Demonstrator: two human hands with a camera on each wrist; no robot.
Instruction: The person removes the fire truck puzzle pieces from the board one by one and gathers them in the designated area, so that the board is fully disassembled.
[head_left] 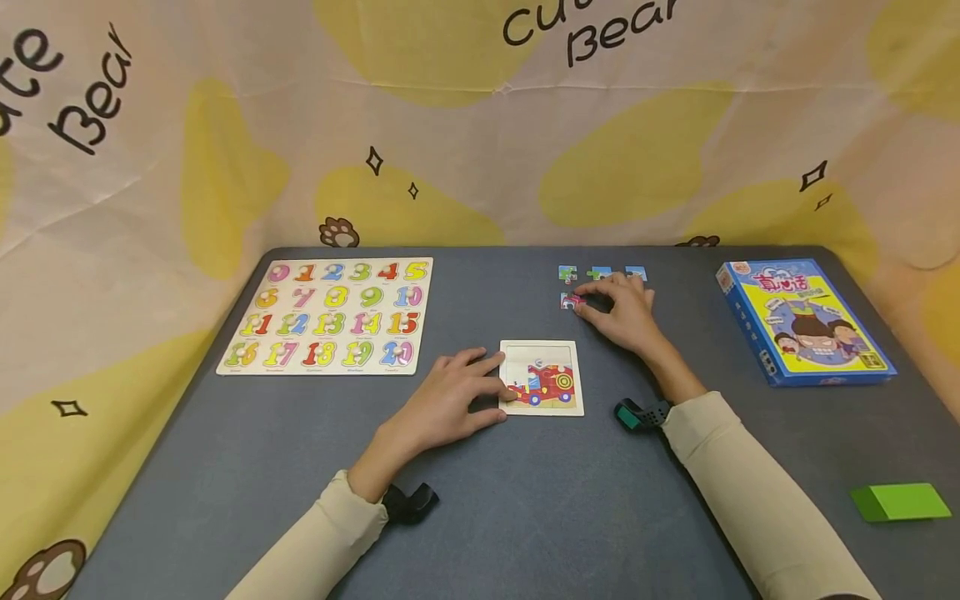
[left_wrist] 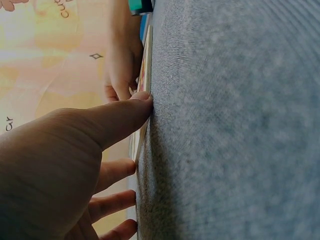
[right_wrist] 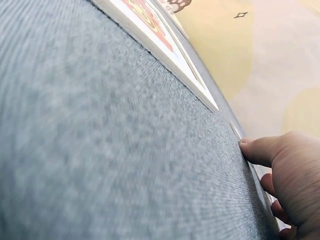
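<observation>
A small jigsaw puzzle board (head_left: 540,350) with a white frame lies on the table, its lower part filled with a red vehicle picture. My left hand (head_left: 453,396) rests at the board's left edge, fingers spread and touching the frame. In the left wrist view the thumb (left_wrist: 130,112) lies along that edge. Farther back, my right hand (head_left: 618,312) pinches a pink and white puzzle piece (head_left: 567,301) between thumb and index finger, low at the table. Behind it lie a green and blue piece (head_left: 567,272), another piece (head_left: 600,272) and a blue piece (head_left: 636,272), partly behind the fingers.
On the left lies a number board (head_left: 322,317) with coloured numerals. A blue and yellow box (head_left: 810,325) lies at the right. A green block (head_left: 900,502) sits near the right front. The patterned cloth (head_left: 450,125) hangs behind the grey table (head_left: 525,500).
</observation>
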